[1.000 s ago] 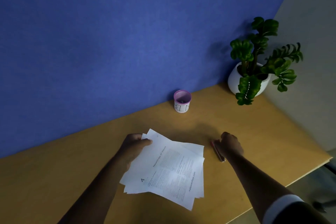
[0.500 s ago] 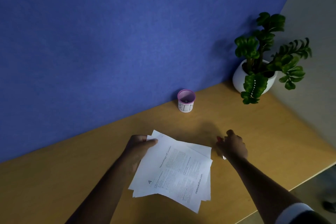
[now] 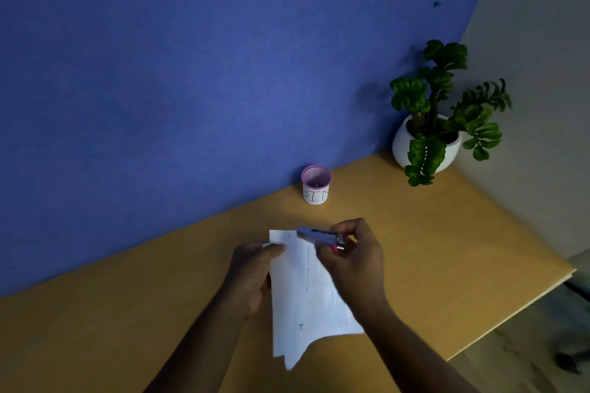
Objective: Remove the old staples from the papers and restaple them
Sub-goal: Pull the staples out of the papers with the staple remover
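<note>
1. Blue fabric covers the wall panel point(image 3: 191, 73) behind the wooden desk point(image 3: 447, 249); the panel runs along the desk's far edge from the left to the far right corner.
2. The left hand point(image 3: 252, 277) is closed on the left edge of the papers point(image 3: 300, 297), thumb across the top sheet near its upper left corner, fingers behind. The forearm comes up from the near edge of the desk.
3. The papers are held up off the desk surface, over its middle near part, long side running away from the person. Several sheets are fanned at the lower end, where the corners hang loose and uneven. Printed text runs along the top sheet, too blurred to read.
4. The stapler point(image 3: 319, 237), small, with a blue-grey body and a red or pink part at its back end, lies across the top right corner of the papers, its nose pointing left over the sheet. Whether its mouth is around the corner or only in front of it cannot be told.
5. The right hand point(image 3: 354, 262) grips the stapler's back end, fingers curled over it and thumb beneath.
6. A small white cup point(image 3: 316, 185) with a pink rim, hand-lettered "BIN", stands against the far edge, beyond the hands.
7. A green plant in a white pot point(image 3: 427, 143) sits at the far right corner.
</note>
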`<move>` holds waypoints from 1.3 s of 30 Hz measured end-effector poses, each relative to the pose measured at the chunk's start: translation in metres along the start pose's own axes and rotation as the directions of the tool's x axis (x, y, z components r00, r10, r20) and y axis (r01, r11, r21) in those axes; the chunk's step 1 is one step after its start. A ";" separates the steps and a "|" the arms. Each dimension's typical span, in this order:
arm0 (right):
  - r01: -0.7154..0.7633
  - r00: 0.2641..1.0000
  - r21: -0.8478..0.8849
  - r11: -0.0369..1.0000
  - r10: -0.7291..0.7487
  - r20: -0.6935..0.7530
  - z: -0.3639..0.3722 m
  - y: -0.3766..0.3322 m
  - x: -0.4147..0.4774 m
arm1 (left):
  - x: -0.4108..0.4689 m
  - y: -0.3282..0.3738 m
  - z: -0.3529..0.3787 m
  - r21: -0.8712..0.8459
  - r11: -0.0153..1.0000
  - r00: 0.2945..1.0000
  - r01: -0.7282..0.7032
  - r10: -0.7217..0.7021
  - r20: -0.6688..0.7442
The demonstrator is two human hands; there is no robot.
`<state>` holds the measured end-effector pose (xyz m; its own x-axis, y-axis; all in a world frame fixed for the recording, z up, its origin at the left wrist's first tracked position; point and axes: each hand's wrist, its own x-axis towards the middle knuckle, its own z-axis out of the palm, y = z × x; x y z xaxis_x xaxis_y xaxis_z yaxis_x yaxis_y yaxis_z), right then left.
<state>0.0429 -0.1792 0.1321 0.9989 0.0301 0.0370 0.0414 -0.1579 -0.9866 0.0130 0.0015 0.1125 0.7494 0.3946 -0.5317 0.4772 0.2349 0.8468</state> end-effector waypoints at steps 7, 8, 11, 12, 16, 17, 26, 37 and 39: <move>0.181 0.983 -0.183 0.966 -0.175 0.048 0.003 0.012 -0.047 | -0.029 0.004 0.012 -0.322 0.947 1.000 -0.006 0.008 0.006; 0.189 0.982 -0.203 0.961 -0.181 0.061 0.002 0.011 -0.049 | -0.034 0.004 0.014 -0.345 0.938 1.000 -0.009 0.014 0.013; 0.240 0.969 -0.228 0.944 -0.216 0.123 -0.002 0.011 -0.052 | -0.047 0.000 0.018 -0.397 0.917 0.999 -0.024 0.036 0.023; 0.252 0.965 -0.237 0.938 -0.225 0.135 -0.003 0.010 -0.052 | -0.050 -0.001 0.019 -0.404 0.914 0.999 -0.032 0.043 0.018; 0.308 0.950 -0.275 0.910 -0.283 0.129 -0.007 0.007 -0.054 | -0.060 -0.002 0.022 -0.398 0.915 0.997 -0.073 0.078 -0.004; 0.314 0.948 -0.274 0.909 -0.288 0.132 -0.009 0.007 -0.055 | -0.062 -0.001 0.022 -0.397 0.914 0.996 -0.083 0.085 -0.013; 0.166 0.961 -0.198 0.966 -0.113 0.253 -0.020 0.002 -0.060 | -0.074 -0.003 0.024 -0.346 0.931 0.993 -0.118 0.120 -0.017; 0.033 0.988 -0.098 0.995 -0.018 0.154 -0.012 -0.013 -0.070 | -0.095 -0.009 0.044 -0.366 0.914 0.985 -0.173 0.151 -0.089; 0.040 0.992 -0.113 0.993 -0.026 0.122 -0.010 -0.017 -0.071 | -0.098 -0.010 0.048 -0.406 0.893 0.980 -0.196 0.166 -0.108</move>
<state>-0.0282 -0.1884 0.1476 0.9870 0.1548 0.0433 0.0841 -0.2673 -0.9599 -0.0434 -0.0826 0.1556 0.7641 0.5218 -0.3794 0.0929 0.4930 0.8651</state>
